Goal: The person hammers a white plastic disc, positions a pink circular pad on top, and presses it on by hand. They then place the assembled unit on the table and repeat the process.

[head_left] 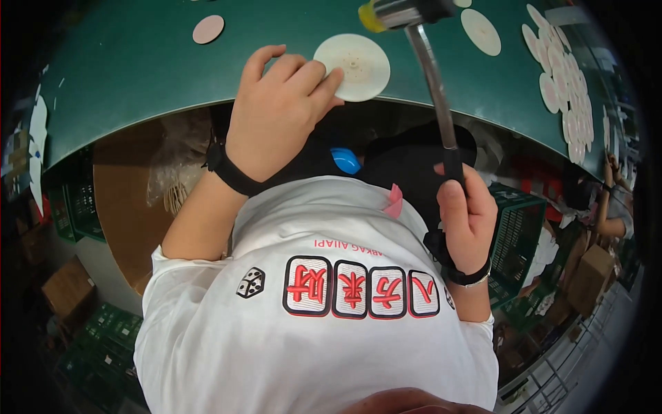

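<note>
Gripped at its left rim by my left hand (276, 114), a round white plastic disc (369, 52) lies at the near edge of the green table. The disc has a small raised hub in the middle with several tiny dots around it. My right hand (469, 217) is closed round the black grip of a mallet (433, 79), held to the right of the disc. Its shaft is metal, and its head has a yellow face on the left end. The mallet's head is raised near the top of the view, apart from the disc.
The green table (138, 76) spans the far side. A pinkish disc (208, 30) lies at the left, a cream disc (480, 32) at the right, and a pile of discs (565, 86) farther right. Below stand a cardboard box (124, 200) and a green crate (510, 234). Another person's arm (607, 203) shows far right.
</note>
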Motion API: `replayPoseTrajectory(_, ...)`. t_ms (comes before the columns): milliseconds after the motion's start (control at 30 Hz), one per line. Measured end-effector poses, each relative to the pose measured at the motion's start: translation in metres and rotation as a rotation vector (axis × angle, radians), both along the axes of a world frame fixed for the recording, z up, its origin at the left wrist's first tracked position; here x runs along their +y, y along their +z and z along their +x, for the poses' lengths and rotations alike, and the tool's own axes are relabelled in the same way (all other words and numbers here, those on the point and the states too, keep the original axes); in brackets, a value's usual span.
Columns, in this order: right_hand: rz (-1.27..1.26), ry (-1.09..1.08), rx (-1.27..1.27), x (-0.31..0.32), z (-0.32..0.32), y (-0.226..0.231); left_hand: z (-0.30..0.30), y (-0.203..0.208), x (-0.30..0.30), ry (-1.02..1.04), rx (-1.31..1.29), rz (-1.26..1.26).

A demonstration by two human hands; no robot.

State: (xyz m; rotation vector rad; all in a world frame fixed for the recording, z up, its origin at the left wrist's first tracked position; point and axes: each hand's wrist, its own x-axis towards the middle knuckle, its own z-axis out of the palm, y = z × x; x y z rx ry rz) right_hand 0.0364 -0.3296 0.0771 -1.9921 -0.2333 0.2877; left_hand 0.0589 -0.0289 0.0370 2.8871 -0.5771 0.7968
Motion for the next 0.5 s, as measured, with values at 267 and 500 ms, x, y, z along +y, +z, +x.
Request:
replayPoseTrajectory(267, 0.316, -0.023, 0.022, 0.044, 0.027, 0.004, -0.011, 0.028, -0.018, 0.009, 0.413, -1.086)
replayPoseTrajectory(500, 0.537, -0.149, 0.294, 0.042, 0.032, -0.003, -0.010, 0.013, -0.024, -0.030, 0.928, -1.851)
